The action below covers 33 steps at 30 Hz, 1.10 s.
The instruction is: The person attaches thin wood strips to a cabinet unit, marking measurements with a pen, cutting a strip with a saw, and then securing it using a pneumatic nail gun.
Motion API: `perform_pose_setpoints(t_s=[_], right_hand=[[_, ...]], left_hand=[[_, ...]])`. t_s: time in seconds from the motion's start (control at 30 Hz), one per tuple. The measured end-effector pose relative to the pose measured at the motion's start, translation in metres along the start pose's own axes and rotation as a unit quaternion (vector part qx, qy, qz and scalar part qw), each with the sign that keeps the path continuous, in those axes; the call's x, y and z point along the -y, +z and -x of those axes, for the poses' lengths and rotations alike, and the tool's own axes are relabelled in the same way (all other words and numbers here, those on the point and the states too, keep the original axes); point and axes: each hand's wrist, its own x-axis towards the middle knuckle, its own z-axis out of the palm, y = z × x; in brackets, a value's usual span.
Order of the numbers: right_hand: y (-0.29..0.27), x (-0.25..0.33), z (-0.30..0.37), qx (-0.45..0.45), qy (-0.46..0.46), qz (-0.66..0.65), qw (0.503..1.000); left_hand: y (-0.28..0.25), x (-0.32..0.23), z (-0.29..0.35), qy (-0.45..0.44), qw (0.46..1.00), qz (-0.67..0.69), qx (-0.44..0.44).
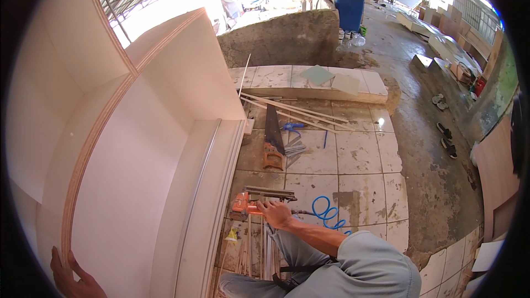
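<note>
An orange air nailer (241, 204) with a dark magazine is held in my right hand (275, 213), fingers wrapped round its handle. A blue coiled air hose (326, 212) lies on the tiles beside my right forearm. My left hand (74, 277) is at the lower left, thumb and fingers to either side of the plywood-edged divider (88, 171) of a large pale cabinet (132, 187). The cabinet fills the left side of the view, its compartments facing me. A metal track (200, 174) runs along its inner side.
On the tiled floor ahead lie a handsaw (273, 138), a blue tool (292, 127), grey metal strips (295, 150) and long thin wood strips (298, 111). A yellow packet (232, 234) lies near the cabinet. Beyond a tiled ledge (265, 77) stand a low wall (281, 36) and a blue bin (349, 8). Distant people are visible.
</note>
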Motion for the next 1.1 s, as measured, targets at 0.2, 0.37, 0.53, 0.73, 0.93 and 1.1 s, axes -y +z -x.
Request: perform_pose_setpoints(t_s=[0.2,0.37,0.53,0.73,0.93,1.1], right_hand=[[0.001,0.000,0.000,0.009,0.004,-0.003,1.000],[-0.003,0.000,0.001,0.011,0.009,-0.009,1.000],[0.001,-0.001,0.001,0.020,0.011,-0.014,1.000],[0.001,-0.001,0.000,0.007,0.001,-0.015,1.000],[0.001,-0.002,0.001,-0.007,0.009,-0.009,1.000],[-0.009,0.002,-0.001,-0.010,0.002,-0.014,1.000]], left_hand=[[-0.003,-0.003,-0.002,0.004,1.000,0.023,-0.002],[-0.002,-0.003,0.000,0.000,1.000,0.004,-0.011],[-0.001,-0.001,0.001,0.005,1.000,0.005,-0.011],[0.002,0.002,0.002,0.011,1.000,-0.007,-0.009],[-0.002,-0.002,0.000,-0.003,1.000,-0.002,0.010],[-0.001,0.001,0.000,0.005,1.000,-0.016,0.001]])
